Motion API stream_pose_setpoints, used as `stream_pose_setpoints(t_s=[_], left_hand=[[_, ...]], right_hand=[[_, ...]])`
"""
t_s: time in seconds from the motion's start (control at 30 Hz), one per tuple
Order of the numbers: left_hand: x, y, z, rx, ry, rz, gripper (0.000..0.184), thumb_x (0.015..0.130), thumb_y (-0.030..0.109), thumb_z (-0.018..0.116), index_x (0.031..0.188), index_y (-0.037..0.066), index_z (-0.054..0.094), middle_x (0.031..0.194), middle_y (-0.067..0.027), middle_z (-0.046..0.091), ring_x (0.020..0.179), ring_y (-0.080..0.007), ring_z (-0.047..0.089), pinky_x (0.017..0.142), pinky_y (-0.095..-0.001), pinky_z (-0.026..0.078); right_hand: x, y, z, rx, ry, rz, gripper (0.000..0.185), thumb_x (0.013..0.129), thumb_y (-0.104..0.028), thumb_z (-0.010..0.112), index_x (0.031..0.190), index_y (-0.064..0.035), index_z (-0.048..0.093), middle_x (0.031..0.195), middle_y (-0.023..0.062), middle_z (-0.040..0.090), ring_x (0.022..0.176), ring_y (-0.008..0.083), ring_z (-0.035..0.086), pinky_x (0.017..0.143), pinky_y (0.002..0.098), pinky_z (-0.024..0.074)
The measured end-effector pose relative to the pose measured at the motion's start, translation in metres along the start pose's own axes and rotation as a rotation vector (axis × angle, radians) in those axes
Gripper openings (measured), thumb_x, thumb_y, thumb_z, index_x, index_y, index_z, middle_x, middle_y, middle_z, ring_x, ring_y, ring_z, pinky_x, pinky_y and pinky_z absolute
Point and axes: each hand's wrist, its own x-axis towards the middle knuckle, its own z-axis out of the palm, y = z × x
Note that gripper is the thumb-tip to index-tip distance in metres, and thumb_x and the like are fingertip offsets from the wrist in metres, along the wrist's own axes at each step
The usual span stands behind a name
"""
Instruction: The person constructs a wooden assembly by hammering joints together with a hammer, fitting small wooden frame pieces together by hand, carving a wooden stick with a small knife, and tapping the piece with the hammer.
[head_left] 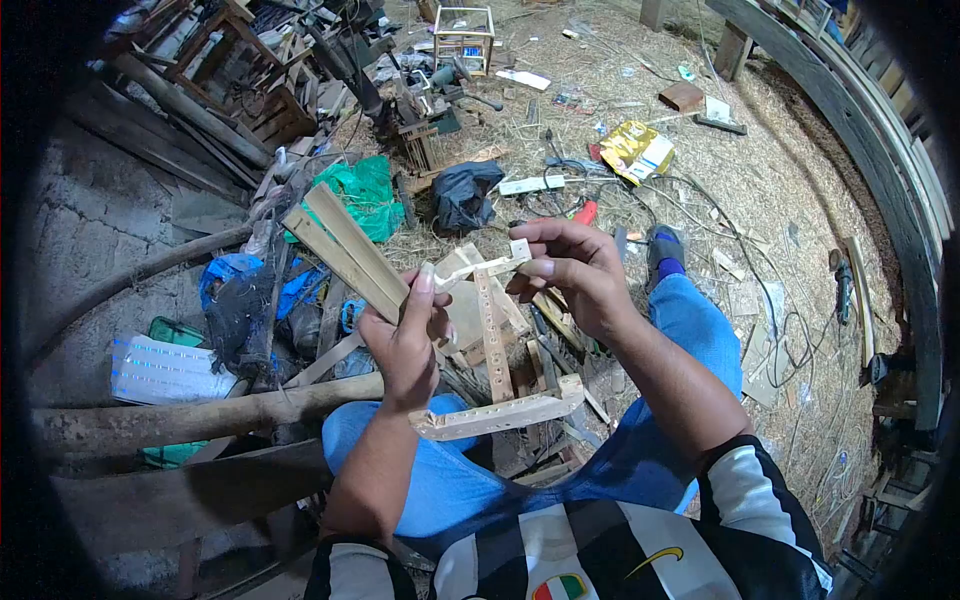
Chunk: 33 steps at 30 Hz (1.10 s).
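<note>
An H-like wooden frame [494, 345] stands in front of me, above my lap. A slat with a row of holes joins its upper crosspiece [480, 268] to a thicker lower rail [500, 416]. My left hand [405, 325] is closed, with the thumb against the left end of the crosspiece. My right hand [580, 272] pinches the crosspiece's right end, by a small pale block [519, 250], between thumb and fingers. Flat wooden slats [350, 250] run up and left from behind my left hand; whether its fingers grip them too is hidden.
A rough pole [220, 418] crosses at left. Scrap wood, a black bag [467, 194], a green plastic sheet [362, 196] and a yellow packet [637, 152] lie ahead. Cables and a power tool [842, 287] are on the shavings-covered floor at right, beside a long beam [850, 110].
</note>
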Motion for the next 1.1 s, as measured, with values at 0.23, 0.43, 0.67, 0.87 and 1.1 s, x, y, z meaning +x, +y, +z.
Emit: stream_pose_setpoints(t_s=[0.23,0.43,0.67,0.87,1.1], left_hand=[[-0.0013,-0.0022,-0.0007,0.006,0.0,0.014,0.019,0.094,0.013,0.068,0.105,-0.003,0.067,0.072,-0.0078,0.066,0.051,-0.0087,0.055,0.045,-0.0247,0.043],[-0.0006,-0.0039,-0.0007,0.003,0.002,0.022,0.02,0.094,0.013,0.068,0.105,-0.003,0.067,0.071,-0.0075,0.066,0.049,-0.0078,0.053,0.045,-0.0241,0.042],[-0.0008,-0.0019,0.0013,-0.002,0.013,0.011,0.019,0.094,0.013,0.067,0.104,-0.004,0.068,0.073,-0.0084,0.066,0.051,-0.0095,0.055,0.046,-0.0246,0.044],[0.0008,-0.0048,0.0,-0.009,0.006,0.027,0.019,0.094,0.012,0.067,0.104,-0.004,0.068,0.073,-0.0089,0.066,0.05,-0.0103,0.056,0.045,-0.0251,0.044],[-0.0003,-0.0024,0.0012,-0.001,0.014,0.017,0.02,0.094,0.013,0.068,0.104,-0.004,0.068,0.073,-0.0096,0.066,0.05,-0.0111,0.056,0.045,-0.0257,0.044]], right_hand=[[0.0001,-0.0002,0.0009,-0.028,0.041,0.034,0.037,0.087,-0.009,0.065,0.121,0.0045,0.061,0.092,0.012,0.068,0.08,0.0217,0.07,0.072,0.0357,0.0595],[-0.0004,-0.0012,0.0015,0.014,0.022,0.024,0.037,0.087,-0.009,0.065,0.121,0.0046,0.061,0.092,0.0116,0.068,0.078,0.0204,0.069,0.072,0.0358,0.0594],[-0.0001,-0.0016,0.0015,-0.035,0.032,0.023,0.039,0.084,-0.007,0.065,0.121,0.0046,0.061,0.095,0.0129,0.069,0.079,0.0212,0.07,0.073,0.0361,0.0591],[0.0,0.0,-0.0014,0.011,-0.013,-0.001,0.04,0.084,-0.006,0.065,0.123,0.0045,0.06,0.096,0.0135,0.069,0.083,0.0226,0.071,0.074,0.0365,0.0587],[0.0003,0.0025,-0.0031,0.012,-0.021,0.003,0.042,0.084,-0.006,0.066,0.124,0.0043,0.059,0.096,0.0142,0.069,0.083,0.0226,0.071,0.074,0.0361,0.0586]])
